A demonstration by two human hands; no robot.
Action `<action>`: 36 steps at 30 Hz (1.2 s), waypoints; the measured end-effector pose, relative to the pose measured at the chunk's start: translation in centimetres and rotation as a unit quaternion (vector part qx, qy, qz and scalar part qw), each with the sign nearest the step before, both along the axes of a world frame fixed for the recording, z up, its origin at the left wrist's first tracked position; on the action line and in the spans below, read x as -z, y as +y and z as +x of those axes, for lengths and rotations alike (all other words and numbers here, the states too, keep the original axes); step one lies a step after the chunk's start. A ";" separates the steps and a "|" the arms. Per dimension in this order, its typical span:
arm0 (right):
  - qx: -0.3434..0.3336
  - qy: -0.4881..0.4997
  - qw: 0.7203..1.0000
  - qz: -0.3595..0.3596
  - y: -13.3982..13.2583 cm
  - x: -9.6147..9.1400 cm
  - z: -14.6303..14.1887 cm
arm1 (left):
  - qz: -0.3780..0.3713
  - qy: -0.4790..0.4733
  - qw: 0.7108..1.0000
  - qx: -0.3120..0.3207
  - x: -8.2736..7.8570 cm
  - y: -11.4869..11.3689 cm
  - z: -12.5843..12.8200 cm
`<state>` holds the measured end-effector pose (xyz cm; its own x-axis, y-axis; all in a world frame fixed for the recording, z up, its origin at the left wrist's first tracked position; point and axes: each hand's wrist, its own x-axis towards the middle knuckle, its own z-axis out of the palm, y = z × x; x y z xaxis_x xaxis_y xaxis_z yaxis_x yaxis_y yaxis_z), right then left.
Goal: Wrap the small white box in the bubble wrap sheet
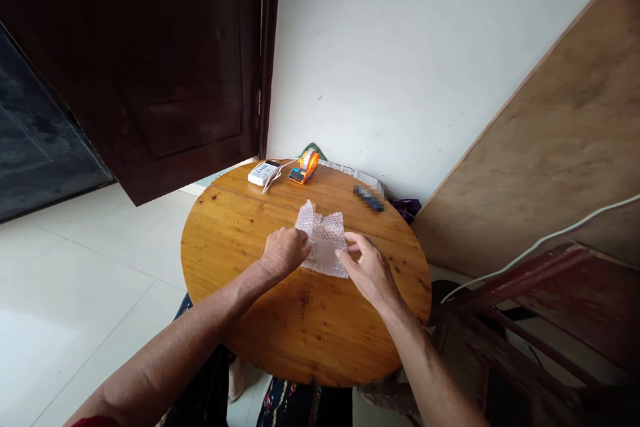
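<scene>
A small sheet of clear bubble wrap (327,237) lies near the middle of a round wooden table (280,320), partly folded up at its far left corner. My left hand (284,252) is curled closed on the wrap's left edge. My right hand (369,267) rests on the wrap's right edge with its fingers pinching the near corner. Whatever may be inside the wrap is hidden.
At the table's far edge sit a white box with a cord (263,173), an orange tape dispenser (306,167) and a dark blurred object (369,198). A dark door (165,67), a leaning wooden board (550,140) and a dark wooden chair (560,320) surround the table.
</scene>
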<state>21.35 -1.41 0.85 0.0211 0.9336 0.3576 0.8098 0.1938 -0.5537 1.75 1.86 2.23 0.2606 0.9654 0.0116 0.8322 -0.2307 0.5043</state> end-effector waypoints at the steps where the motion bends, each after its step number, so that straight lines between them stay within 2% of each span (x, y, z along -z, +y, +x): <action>1: 0.032 -0.005 0.999 -0.016 -0.2 0.3 0.5 | 0.010 0.015 1.000 0.005 0.1 -0.1 0.0; 4: 0.080 0.000 0.993 -0.086 -0.2 1.1 1.5 | 0.032 0.049 0.998 0.022 0.5 -0.3 0.1; 8: 0.097 0.015 0.980 -0.175 0.8 1.6 0.6 | 0.039 0.072 0.996 0.036 0.6 -0.6 0.3; 11: 0.105 0.039 0.980 -0.168 1.5 1.9 -0.8 | 0.038 0.082 0.995 0.047 0.4 -0.6 0.3; 16: 0.082 0.097 0.988 -0.084 1.5 2.3 -2.7 | 0.036 0.095 0.993 0.064 0.1 -0.5 0.3; 19: 0.074 0.141 0.985 -0.070 1.5 2.1 -3.3 | 0.030 0.095 0.992 0.072 -0.3 -0.3 0.4; 21: 0.059 0.206 0.973 -0.086 1.8 1.9 -3.9 | 0.021 0.092 0.992 0.079 -0.6 -0.2 0.6; 25: 0.043 0.331 0.930 -0.152 2.5 1.4 -5.2 | 0.001 0.078 0.994 0.081 -0.9 -0.1 0.9; 28: 0.040 0.352 0.917 -0.183 2.7 0.8 -5.7 | -0.011 0.037 0.996 0.082 -1.1 0.0 0.6; 31: 0.013 0.327 0.925 -0.193 2.4 0.2 -5.6 | -0.045 -0.047 0.993 0.093 -1.0 0.3 -0.2; 36: -0.028 0.310 0.926 -0.214 1.6 -0.3 -5.1 | -0.131 -0.193 0.968 0.089 -0.3 1.2 -1.3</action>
